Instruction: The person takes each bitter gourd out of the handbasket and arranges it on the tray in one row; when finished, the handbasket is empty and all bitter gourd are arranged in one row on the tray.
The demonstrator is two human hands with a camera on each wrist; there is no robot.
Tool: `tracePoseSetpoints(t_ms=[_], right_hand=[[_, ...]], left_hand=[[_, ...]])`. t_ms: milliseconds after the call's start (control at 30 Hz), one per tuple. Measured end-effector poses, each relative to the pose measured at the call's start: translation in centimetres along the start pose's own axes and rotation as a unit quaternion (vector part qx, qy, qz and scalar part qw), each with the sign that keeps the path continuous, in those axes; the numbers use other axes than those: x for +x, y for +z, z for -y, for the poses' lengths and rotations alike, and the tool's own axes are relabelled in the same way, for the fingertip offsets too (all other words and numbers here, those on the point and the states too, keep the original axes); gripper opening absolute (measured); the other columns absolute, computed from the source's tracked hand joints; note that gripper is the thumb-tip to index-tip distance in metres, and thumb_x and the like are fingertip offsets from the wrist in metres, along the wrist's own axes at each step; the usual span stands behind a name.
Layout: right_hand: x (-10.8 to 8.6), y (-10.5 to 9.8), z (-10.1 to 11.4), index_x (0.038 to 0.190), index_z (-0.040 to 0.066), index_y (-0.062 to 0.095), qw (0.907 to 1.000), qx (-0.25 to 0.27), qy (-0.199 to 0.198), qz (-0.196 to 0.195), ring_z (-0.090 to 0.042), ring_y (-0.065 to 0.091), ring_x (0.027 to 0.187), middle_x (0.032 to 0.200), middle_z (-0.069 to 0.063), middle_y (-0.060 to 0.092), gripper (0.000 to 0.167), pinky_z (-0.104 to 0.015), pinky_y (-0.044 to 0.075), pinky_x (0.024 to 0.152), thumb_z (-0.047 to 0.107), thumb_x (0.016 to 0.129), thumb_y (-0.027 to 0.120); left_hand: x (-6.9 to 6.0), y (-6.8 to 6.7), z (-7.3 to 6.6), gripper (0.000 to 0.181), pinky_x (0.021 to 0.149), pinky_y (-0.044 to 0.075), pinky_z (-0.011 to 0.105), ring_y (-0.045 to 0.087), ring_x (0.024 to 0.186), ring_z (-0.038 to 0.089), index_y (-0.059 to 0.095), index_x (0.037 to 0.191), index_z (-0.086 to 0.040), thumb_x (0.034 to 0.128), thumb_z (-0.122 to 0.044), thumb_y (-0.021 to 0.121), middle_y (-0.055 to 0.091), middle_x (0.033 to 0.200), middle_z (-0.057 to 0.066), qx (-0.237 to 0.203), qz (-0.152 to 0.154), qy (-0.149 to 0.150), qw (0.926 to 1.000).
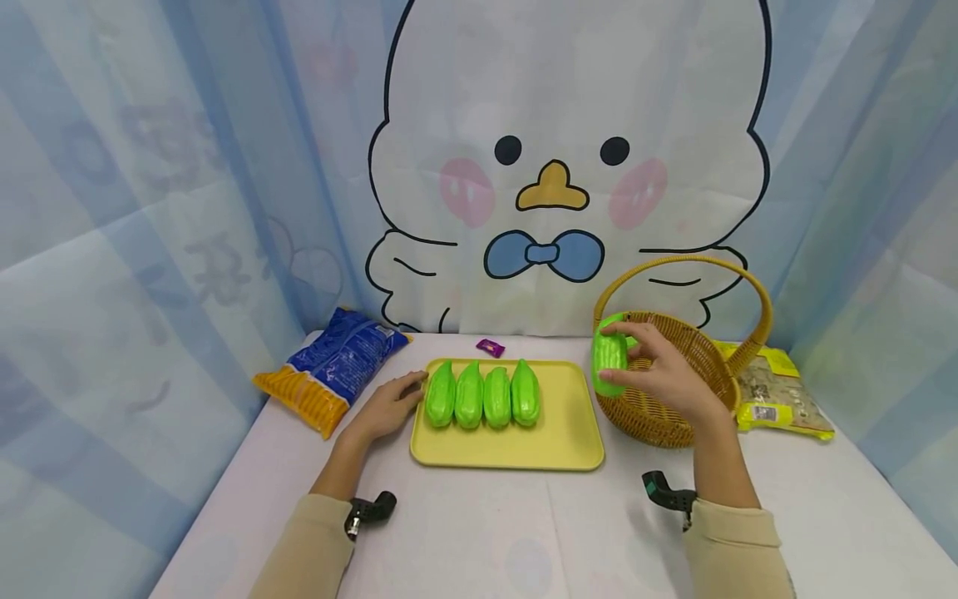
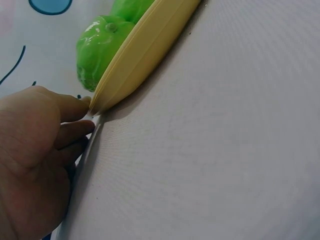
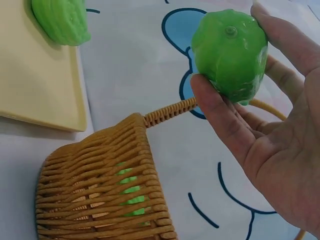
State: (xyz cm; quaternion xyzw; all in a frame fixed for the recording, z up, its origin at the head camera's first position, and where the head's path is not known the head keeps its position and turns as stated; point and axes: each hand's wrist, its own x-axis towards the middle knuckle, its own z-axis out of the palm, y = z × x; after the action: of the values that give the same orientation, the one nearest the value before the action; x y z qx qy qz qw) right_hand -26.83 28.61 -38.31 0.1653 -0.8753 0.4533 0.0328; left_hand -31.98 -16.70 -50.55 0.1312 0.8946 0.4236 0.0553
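Note:
My right hand [image 1: 662, 370] pinches a green ridged gourd [image 1: 609, 356] between thumb and fingers, holding it above the left rim of a wicker basket [image 1: 651, 428]. In the right wrist view the gourd's stem end [image 3: 231, 32] faces the camera. Something green [image 3: 132, 192] shows inside the basket through the weave. Several similar gourds [image 1: 469, 398] lie side by side on the left half of a yellow tray [image 1: 509, 453]. At the tray's left edge, my left hand [image 1: 389, 408] touches the rim with its fingertips; the left wrist view shows the hand [image 2: 30, 140] with relaxed fingers there.
A blue and orange bag [image 1: 340, 366] lies left of the tray. Behind the tray is a small purple packet [image 1: 491, 348]. Right of the basket lies a yellow-edged clear bag [image 1: 782, 391]. The basket's tall handle [image 1: 684, 258] arches up. A printed curtain [image 1: 554, 100] backs the table.

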Motion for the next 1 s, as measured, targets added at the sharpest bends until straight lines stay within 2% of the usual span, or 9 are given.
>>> tracePoseSetpoints(t_ms=[133, 333, 500, 600, 733, 1000], right_hand=[[0.5, 0.8, -0.2, 0.144, 0.022, 0.057, 0.9999, -0.008, -0.011, 0.003, -0.034, 0.054, 0.108, 0.150, -0.011, 0.044, 0.059, -0.028, 0.058, 0.072, 0.028, 0.091, 0.083], [1.3, 2.5, -0.3, 0.149, 0.022, 0.055, 0.9999, -0.010, -0.004, 0.012, -0.033, 0.053, 0.111, 0.152, -0.012, 0.046, 0.064, -0.033, 0.056, 0.076, 0.031, 0.092, 0.082], [1.9, 3.8, -0.3, 0.151, 0.020, 0.054, 0.9995, -0.020, -0.004, 0.025, -0.036, 0.057, 0.113, 0.156, -0.015, 0.047, 0.066, -0.034, 0.054, 0.080, 0.032, 0.092, 0.081], [2.1, 4.5, -0.5, 0.151, 0.019, 0.054, 0.9990, -0.035, -0.001, 0.028, -0.036, 0.061, 0.111, 0.156, -0.016, 0.048, 0.066, -0.033, 0.055, 0.079, 0.032, 0.093, 0.081], [2.5, 5.4, -0.7, 0.152, 0.019, 0.053, 0.9982, -0.049, 0.014, 0.033, -0.036, 0.063, 0.111, 0.157, -0.016, 0.048, 0.066, -0.032, 0.057, 0.076, 0.032, 0.093, 0.080], [2.6, 6.7, -0.9, 0.155, 0.022, 0.050, 0.9958, -0.059, 0.050, 0.048, -0.042, 0.060, 0.121, 0.159, -0.016, 0.046, 0.067, -0.039, 0.059, 0.082, 0.034, 0.095, 0.078]], left_hand=[[0.0, -0.1, -0.1, 0.048, 0.131, 0.023, 0.055, 0.029, 0.158, 0.035, 0.046, 0.158, -0.015, 0.1109, -0.024, 0.050, 0.039, 0.166, 0.015, -0.005, 0.002, 0.001, 1.0000], [0.0, -0.1, 0.1, 0.048, 0.130, 0.024, 0.056, 0.029, 0.158, 0.036, 0.046, 0.159, -0.016, 0.1112, -0.025, 0.049, 0.039, 0.166, 0.015, -0.002, 0.004, -0.001, 1.0000], [0.0, 0.0, 0.1, 0.048, 0.130, 0.024, 0.055, 0.029, 0.158, 0.035, 0.046, 0.158, -0.016, 0.1112, -0.026, 0.049, 0.039, 0.167, 0.014, -0.003, 0.004, -0.005, 1.0000], [0.1, 0.1, 0.0, 0.049, 0.130, 0.024, 0.056, 0.029, 0.158, 0.036, 0.045, 0.159, -0.015, 0.1111, -0.025, 0.049, 0.038, 0.166, 0.015, -0.002, 0.002, -0.005, 1.0000], [0.1, 0.1, -0.1, 0.049, 0.130, 0.024, 0.057, 0.029, 0.157, 0.037, 0.045, 0.159, -0.014, 0.1112, -0.025, 0.049, 0.039, 0.166, 0.016, 0.004, 0.000, -0.007, 1.0000], [0.1, 0.1, -0.2, 0.049, 0.130, 0.024, 0.056, 0.028, 0.158, 0.036, 0.045, 0.159, -0.016, 0.1112, -0.026, 0.049, 0.039, 0.167, 0.013, -0.001, 0.003, -0.013, 0.9999]])
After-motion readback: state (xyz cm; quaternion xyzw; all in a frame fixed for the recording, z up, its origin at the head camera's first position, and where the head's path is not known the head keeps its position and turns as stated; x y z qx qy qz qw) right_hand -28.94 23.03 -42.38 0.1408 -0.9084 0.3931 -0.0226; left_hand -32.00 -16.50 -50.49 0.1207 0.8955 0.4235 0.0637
